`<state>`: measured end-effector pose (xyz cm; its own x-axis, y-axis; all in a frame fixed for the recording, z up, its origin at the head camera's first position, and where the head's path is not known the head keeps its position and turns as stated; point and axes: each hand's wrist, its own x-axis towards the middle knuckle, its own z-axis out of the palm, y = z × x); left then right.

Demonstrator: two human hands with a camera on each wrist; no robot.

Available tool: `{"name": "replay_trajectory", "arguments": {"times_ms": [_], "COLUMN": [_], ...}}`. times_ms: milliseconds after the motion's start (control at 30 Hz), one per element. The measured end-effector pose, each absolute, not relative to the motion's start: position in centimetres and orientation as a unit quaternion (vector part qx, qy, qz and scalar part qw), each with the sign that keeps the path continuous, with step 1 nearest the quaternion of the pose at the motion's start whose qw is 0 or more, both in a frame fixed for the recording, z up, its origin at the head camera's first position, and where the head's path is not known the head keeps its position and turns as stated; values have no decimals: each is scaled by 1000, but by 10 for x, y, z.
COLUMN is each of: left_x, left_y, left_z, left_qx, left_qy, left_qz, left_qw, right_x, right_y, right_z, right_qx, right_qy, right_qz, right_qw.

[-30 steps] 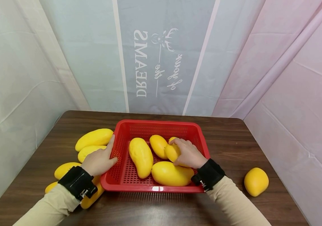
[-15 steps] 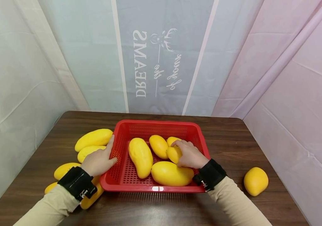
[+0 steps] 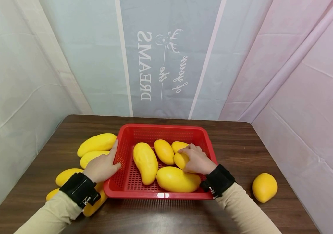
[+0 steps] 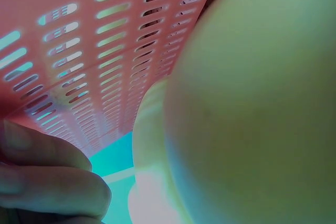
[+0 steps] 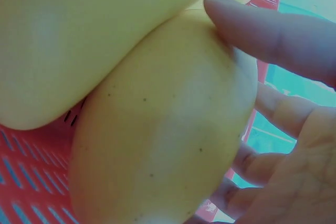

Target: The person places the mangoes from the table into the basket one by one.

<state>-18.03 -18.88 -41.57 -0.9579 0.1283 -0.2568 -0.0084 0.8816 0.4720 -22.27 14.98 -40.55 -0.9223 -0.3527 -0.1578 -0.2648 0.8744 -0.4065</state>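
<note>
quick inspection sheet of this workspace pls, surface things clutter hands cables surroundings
Surface: dark wood-grain table
Job's things: red basket with five yellow fruits in it; outer fruits at its left, lone fruit apart at right
Clutter: nothing seen
Hands: left hand holds the basket's left side; right hand grips one of the five fruits
Cables: nothing seen
Surroundings: pale cloth sheets, the back one with lettering

**Head pic bright, wrist pics hazy**

In my head cam the light is bright and soft; a small white glare sits on the front rim of the red basket [image 3: 160, 195], and a pale sheen on the table [image 3: 166, 216]. In L wrist pic, my left hand [image 4: 50, 177] is dim and the near yellow fruit [image 4: 257, 103] blurred. R wrist pic is milky.
</note>
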Motion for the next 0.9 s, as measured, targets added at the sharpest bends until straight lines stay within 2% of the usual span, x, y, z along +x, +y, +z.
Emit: {"name": "replay_trajectory", "arguments": {"times_ms": [633, 900], "left_x": [-181, -181], "left_y": [-190, -189], "left_z": [-416, -416], "left_qx": [38, 35], "left_qy": [959, 959], "left_qz": [244, 244], "left_qw": [140, 141], "right_x": [-225, -223], "right_y": [150, 151], "right_z": [-409, -406], "right_qx": [-184, -166], "right_qy": [956, 955], "right_qz": [-186, -209], "right_qw": [134, 132]}}
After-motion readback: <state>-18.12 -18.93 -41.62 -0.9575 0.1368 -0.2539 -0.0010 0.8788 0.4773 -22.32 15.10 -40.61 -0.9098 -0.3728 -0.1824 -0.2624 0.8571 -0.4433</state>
